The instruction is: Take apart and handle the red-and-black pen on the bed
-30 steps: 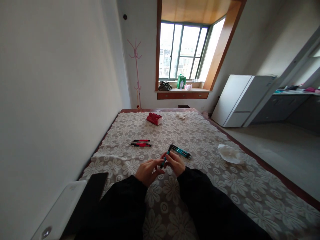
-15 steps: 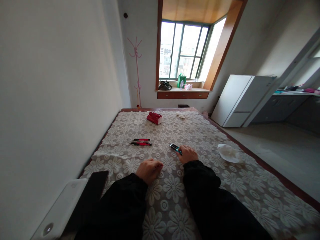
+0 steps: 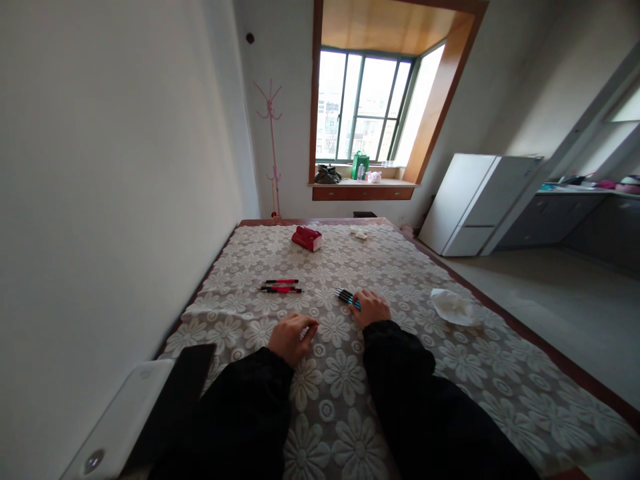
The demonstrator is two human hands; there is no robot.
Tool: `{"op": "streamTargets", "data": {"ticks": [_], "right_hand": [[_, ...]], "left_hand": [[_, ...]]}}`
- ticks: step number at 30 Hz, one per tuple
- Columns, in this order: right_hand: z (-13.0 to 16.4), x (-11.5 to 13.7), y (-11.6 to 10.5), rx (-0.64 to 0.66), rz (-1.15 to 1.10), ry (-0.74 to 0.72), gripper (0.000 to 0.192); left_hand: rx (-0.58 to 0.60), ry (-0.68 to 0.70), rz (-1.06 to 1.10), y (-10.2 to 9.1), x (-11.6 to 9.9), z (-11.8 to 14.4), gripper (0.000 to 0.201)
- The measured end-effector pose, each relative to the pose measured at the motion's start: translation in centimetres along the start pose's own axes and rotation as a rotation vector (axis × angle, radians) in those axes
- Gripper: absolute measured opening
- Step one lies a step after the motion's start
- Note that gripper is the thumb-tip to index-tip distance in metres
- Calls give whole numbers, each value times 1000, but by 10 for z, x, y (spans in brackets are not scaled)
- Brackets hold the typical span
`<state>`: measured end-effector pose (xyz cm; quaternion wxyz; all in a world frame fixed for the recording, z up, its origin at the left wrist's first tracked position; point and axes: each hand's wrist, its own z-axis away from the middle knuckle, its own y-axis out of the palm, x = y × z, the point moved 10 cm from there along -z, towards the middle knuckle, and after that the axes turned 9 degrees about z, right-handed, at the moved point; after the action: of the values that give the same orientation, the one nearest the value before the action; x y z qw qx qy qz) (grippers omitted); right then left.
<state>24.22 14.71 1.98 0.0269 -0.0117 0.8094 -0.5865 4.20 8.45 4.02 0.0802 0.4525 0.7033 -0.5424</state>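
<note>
My right hand (image 3: 373, 309) is closed over a small bunch of black and teal pens (image 3: 347, 297). Their tips point left, out past my fingers, and the pens rest low over the cloth. To the left, my left hand (image 3: 292, 339) rests on the tablecloth with its fingers curled and the thumb close to the index fingertip; nothing shows in it. Beyond the left hand, red and black pens (image 3: 281, 289) lie side by side on the cloth, untouched.
A floral tablecloth (image 3: 345, 375) covers the table. On it are a red tissue pack (image 3: 307, 239), crumpled white tissue (image 3: 359, 233) and a white paper piece (image 3: 454, 307) at right. A black flat object (image 3: 175, 400) and a white device (image 3: 120, 417) sit at near left.
The view has shifted slightly. My left thumb and index finger show a small gap now. The right hand stays on the teal pens; the red pens have not moved.
</note>
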Motion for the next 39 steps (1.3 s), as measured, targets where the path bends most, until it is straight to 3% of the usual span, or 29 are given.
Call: {"op": "streamTargets", "data": {"ticks": [4,12,23,28,31,39], "right_hand": [[-1,-1,2,-7,4,1,12],[-1,-1,2,-30,-4,-9,13],[3,15,-14,-117,-89,-84,14],[6,24,-23,-128,-98,-148,13],[6,19,-23,-120,-69,-104,18],[4,2,-5,-55,-79,-6,24]], "left_hand": [[-54,-47,-61,-6,11,-1,19],[8,-96,-242,-1,33,1,39],[-36,-391,-432,-34,88,-2,60],[-52,-378,-456,-38,89,-3,58],[-99,-384,-483,-42,88,-3,55],[-125,-362,-507,-42,86,-1,52]]}}
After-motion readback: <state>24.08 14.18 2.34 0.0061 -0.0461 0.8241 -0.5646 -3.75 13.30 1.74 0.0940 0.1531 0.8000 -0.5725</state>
